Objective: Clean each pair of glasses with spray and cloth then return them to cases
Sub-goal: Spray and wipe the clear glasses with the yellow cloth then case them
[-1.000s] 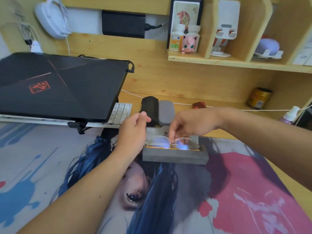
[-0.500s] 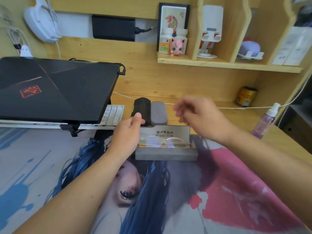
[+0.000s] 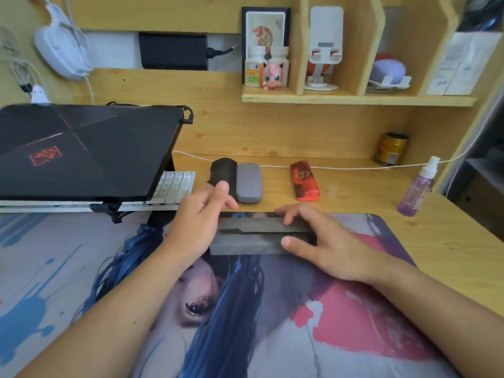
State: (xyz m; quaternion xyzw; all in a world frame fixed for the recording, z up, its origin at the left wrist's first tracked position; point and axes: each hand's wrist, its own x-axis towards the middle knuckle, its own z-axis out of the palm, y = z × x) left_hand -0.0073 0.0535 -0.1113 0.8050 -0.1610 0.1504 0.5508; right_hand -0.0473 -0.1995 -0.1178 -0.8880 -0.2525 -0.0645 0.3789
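A flat grey glasses case lies on the printed desk mat, its lid folded down almost flat. The glasses are hidden inside it. My right hand holds the case's right part, fingers on the lid's far edge and thumb against the front wall. At the case's left end sits my left hand, fingers loosely curled with nothing in them. The purple spray bottle stands on the desk at the right. No cloth is in view.
Behind the mat lie a black case, a grey textured case and a red case. A closed laptop on a stand covers a white keyboard at left. A tin and a white cable run along the back.
The case lid, upright before with the glasses showing, is now folded down over them. My right hand dropped onto the lid; my left hand let go of the lid's left edge.
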